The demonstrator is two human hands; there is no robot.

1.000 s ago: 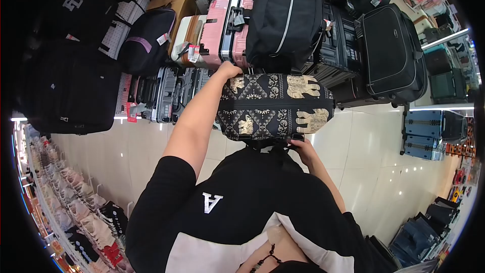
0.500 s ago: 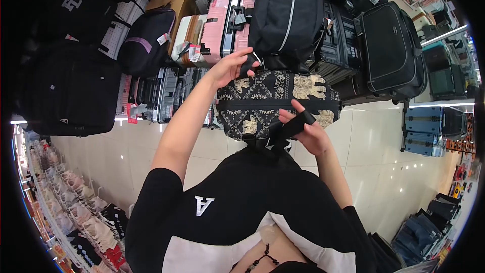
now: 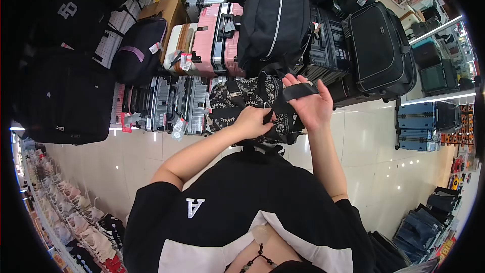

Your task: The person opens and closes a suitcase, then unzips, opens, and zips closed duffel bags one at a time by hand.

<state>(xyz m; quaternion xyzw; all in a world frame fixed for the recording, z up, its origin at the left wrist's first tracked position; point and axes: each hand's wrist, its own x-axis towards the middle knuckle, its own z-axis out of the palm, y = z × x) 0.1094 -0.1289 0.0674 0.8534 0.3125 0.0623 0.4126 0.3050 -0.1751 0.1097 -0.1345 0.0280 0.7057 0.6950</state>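
Observation:
A black duffel bag (image 3: 225,96) with a cream elephant-and-paisley print is in front of my body, its patterned side turned up. My right hand (image 3: 316,108) is palm up at the bag's right end. A wide black strap (image 3: 300,91) lies across its fingers, which are only loosely bent, with the thumb apart. Over the middle of the bag, my left hand (image 3: 252,122) is closed, fingers pinched around a piece of black strap (image 3: 268,116). Both forearms partly cover the floor, and my left hand hides some of the print.
Beyond the bag stand a pink suitcase (image 3: 204,38), silver suitcases (image 3: 160,102), a large black backpack (image 3: 275,23) and a black soft suitcase (image 3: 379,50). Black backpacks (image 3: 65,98) hang at left. Blue suitcases (image 3: 417,124) are at right, and a clothing rack (image 3: 76,207) is at lower left.
The bag has tipped, so its zipped top no longer faces me. My left hand has come down and inward to the bag's middle. My right hand has risen and turned palm up with the strap.

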